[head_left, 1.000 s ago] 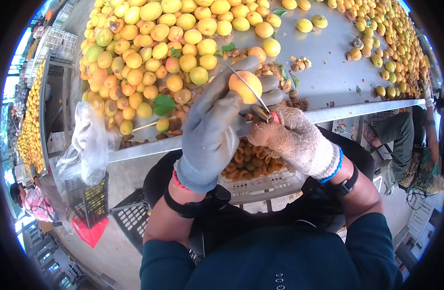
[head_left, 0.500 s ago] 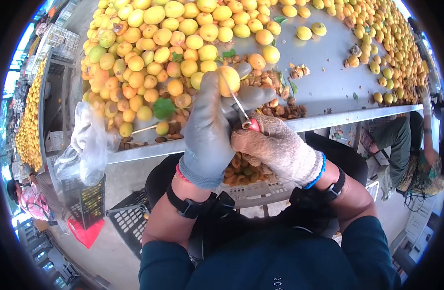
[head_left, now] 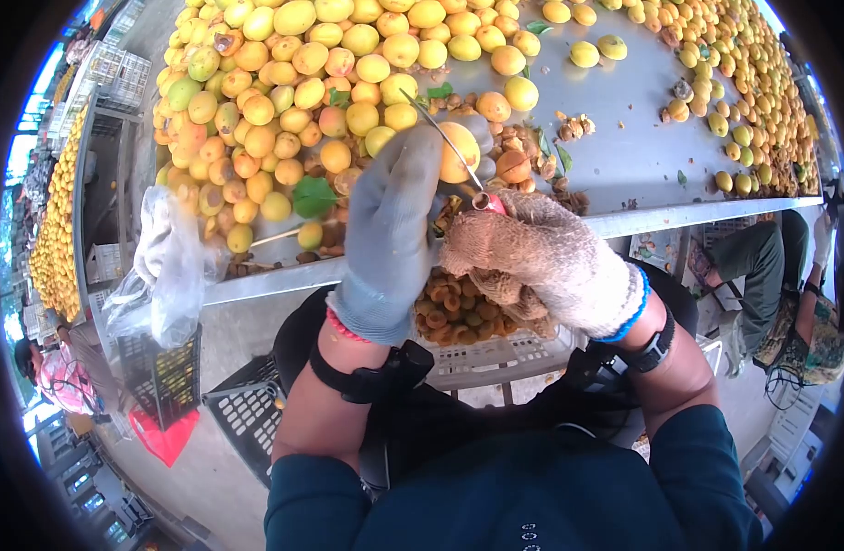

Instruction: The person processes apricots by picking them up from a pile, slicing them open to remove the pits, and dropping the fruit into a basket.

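My left hand [head_left: 390,230], in a grey coated glove, is closed around a yellow-orange apricot [head_left: 460,154] above the table's front edge. The red handle of a small knife [head_left: 492,203] sits in the grip of my right hand [head_left: 555,253], which wears a stained knit glove. Its thin blade slants up and left across the apricot, with the tip showing beyond the fruit. Fingers of the left hand behind the apricot are partly hidden. Right below both hands, a pale plastic crate [head_left: 495,360] holds apricot halves [head_left: 463,317].
A large heap of apricots [head_left: 293,92] covers the metal table [head_left: 615,119] on the left, another pile [head_left: 753,73] the right. Pits and scraps [head_left: 514,156] lie behind my hands. A plastic bag [head_left: 160,275] hangs at the left corner, above black crates [head_left: 247,413]. A person [head_left: 798,321] sits at right.
The knife blade now shows further across the apricot, its tip up and left of the fruit. Both hands have shifted slightly, the apricot a little to the right.
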A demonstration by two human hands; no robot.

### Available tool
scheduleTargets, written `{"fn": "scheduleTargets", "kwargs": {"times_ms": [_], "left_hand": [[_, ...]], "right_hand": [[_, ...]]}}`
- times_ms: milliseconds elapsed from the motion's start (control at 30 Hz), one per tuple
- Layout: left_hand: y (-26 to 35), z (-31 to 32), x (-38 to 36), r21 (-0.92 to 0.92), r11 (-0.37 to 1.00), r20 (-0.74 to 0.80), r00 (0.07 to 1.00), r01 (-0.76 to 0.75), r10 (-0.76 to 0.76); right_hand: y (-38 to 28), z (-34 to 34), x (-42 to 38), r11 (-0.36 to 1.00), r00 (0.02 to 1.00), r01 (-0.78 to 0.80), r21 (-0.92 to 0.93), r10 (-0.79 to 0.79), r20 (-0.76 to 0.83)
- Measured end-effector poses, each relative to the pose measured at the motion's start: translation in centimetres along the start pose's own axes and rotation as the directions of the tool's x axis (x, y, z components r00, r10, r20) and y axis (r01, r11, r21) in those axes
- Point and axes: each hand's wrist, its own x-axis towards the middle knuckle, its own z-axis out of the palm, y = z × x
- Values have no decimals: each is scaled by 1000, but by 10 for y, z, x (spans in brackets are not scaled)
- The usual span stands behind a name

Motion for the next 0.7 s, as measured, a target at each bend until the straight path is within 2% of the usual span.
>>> {"fn": "scheduleTargets", "kwargs": {"times_ms": [67, 100, 167, 200, 233, 333, 367, 400, 467, 500, 533, 600, 633, 700], "left_hand": [[15, 11, -3, -52, 998, -42, 998, -42, 40], [9, 7, -3, -68, 996, 37, 998, -57, 59], [-7, -7, 0, 13, 996, 76, 993, -87, 86], [-7, -9, 2, 55, 993, 99, 990, -106, 100], [-8, -2, 0, -125, 992, -16, 999, 29, -32], [-1, 10, 0, -418, 900, -51, 986, 124, -159], [-3, 4, 1, -303, 945, -33, 989, 126, -143], [-6, -5, 3, -184, 975, -12, 991, 126, -130], [-6, -10, 2, -151, 979, -2, 991, 134, -136], [-1, -5, 2, -240, 960, -10, 988, 145, -152], [1, -2, 2, -329, 932, -16, 986, 152, -167], [2, -6, 0, -534, 826, 124, 983, 181, -135], [2, -8, -2, -624, 755, 189, 976, 203, -106], [0, 0, -7, -489, 863, 50, 992, 129, -120]], "right_hand": [[-1, 0, -3, 1000, 1000, -19, 11, 18, 14], [2, 0, -3, 999, 1000, -12, 37, 12, 9], [12, 0, 5, 986, 986, 166, -28, -166, -4], [20, 0, 12, 963, 971, 230, -139, -237, -36], [26, 1, 18, 926, 950, 280, -253, -305, -67], [28, 3, 19, 932, 948, 301, -203, -315, -41], [22, 4, 15, 971, 980, 174, -163, -187, -64], [15, 5, 10, 985, 991, 116, -127, -124, -58], [7, 6, 3, 998, 999, -2, -55, 0, -34], [14, 3, 10, 995, 997, 74, -73, -73, 6], [18, 0, 13, 998, 997, 62, -18, -61, 45], [24, -5, 17, 996, 992, 28, 88, -39, 123], [33, -5, 21, 984, 987, 68, 165, -90, 133], [47, -6, 27, 940, 966, 106, 324, -174, 190]]}}
